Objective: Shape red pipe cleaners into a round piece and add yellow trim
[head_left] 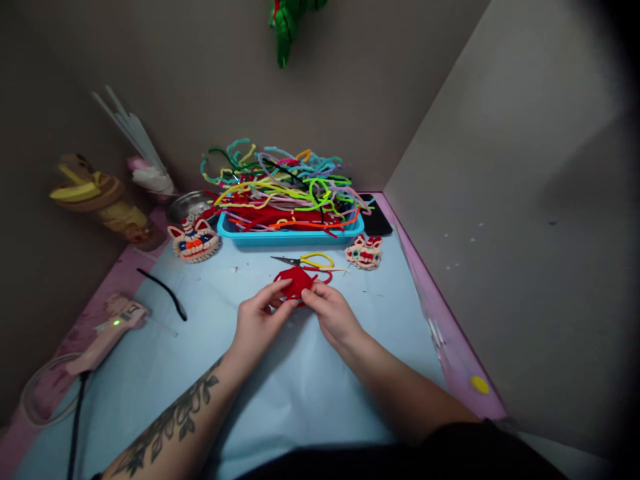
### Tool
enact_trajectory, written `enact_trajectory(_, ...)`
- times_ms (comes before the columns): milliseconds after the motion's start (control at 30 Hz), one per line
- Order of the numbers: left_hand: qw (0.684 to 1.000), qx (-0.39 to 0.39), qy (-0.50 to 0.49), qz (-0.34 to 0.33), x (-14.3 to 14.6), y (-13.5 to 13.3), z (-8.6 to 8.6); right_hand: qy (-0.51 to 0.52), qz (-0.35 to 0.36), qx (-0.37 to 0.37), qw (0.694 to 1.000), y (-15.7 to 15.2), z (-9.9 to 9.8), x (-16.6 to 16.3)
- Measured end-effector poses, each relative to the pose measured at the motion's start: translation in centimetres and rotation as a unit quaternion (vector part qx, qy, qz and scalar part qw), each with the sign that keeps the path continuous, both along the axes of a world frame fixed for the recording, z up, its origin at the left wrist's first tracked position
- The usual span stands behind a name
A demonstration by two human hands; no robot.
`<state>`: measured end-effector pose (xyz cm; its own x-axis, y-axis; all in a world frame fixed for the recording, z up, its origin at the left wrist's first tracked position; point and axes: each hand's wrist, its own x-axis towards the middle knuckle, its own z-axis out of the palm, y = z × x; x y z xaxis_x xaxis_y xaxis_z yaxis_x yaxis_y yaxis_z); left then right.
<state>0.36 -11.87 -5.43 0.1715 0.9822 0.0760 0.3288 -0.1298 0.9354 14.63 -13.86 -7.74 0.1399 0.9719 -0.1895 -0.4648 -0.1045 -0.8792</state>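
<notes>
My left hand and my right hand meet over the light blue table sheet, both pinching a small red pipe-cleaner piece. The left fingers grip its left side, the right fingers its right side. A red strand curls out from the piece toward the right. Just beyond it lie scissors with yellow handles.
A blue tray heaped with coloured pipe cleaners stands at the back. Two small pipe-cleaner animal heads flank it. A pink glue gun with a lit lamp lies left, near a black strand. A phone lies back right.
</notes>
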Motion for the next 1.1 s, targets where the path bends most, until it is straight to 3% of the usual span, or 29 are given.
enact_trajectory(400, 0.998, 0.057, 0.003, 0.017, -0.3, -0.2, 0.1, -0.022, 0.011, 0.009, 1.0, -0.2, 0.6, -0.2)
enact_trajectory(633, 0.995, 0.087, 0.028, 0.03, -0.3, -0.1, 0.1, -0.064, -0.06, 0.014, 0.996, -0.2, 0.6, 0.0)
enact_trajectory(733, 0.995, 0.092, 0.028, 0.02, -0.4, -0.1, 0.0, -0.062, -0.046, 0.028, 0.997, -0.1, 0.6, 0.3)
enact_trajectory(1100, 0.998, 0.015, -0.011, 0.058, -0.4, 0.0, 0.3, -0.163, -0.059, 0.08, 0.982, -0.3, 0.3, 0.9)
